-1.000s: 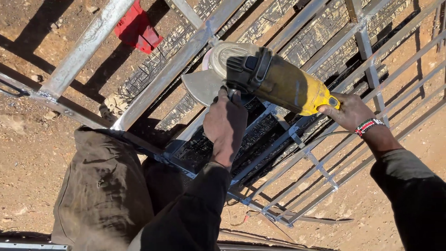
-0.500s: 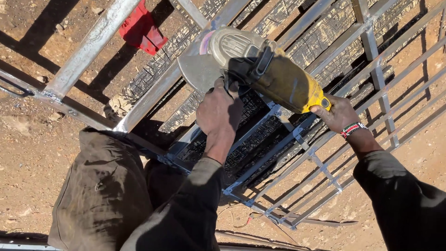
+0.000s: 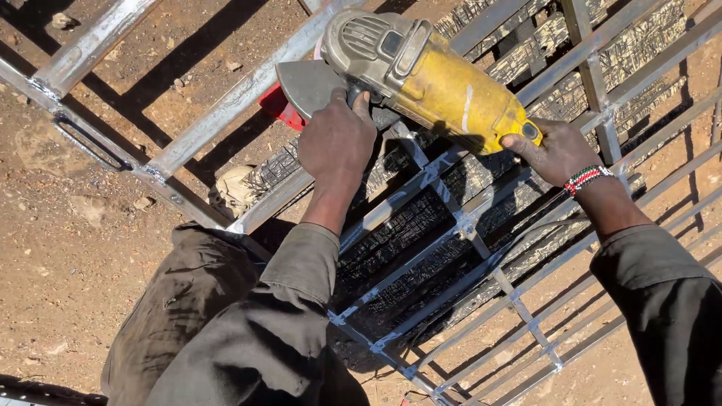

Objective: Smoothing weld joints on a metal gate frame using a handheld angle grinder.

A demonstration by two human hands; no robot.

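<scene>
A yellow and grey angle grinder (image 3: pixel 429 79) hangs over a welded frame of grey metal bars (image 3: pixel 421 180) lying on the dirt. My left hand (image 3: pixel 336 139) is closed around the grinder's side handle, just below its grey disc guard (image 3: pixel 304 84). My right hand (image 3: pixel 555 150), with a beaded wristband, grips the yellow rear end of the tool. The disc sits close above a long frame bar (image 3: pixel 241 94); contact is hard to judge.
Charred black timber (image 3: pixel 421 218) lies under the bars. A red object (image 3: pixel 277 105) shows behind the disc guard. Reddish dirt ground (image 3: pixel 75 225) spreads to the left, with a pale stone (image 3: pixel 237 188). My knee in olive trousers (image 3: pixel 188 301) is at the bottom.
The grinder and both hands have shifted up and left along the frame. The view has moved, so the red object now sits behind the disc guard.
</scene>
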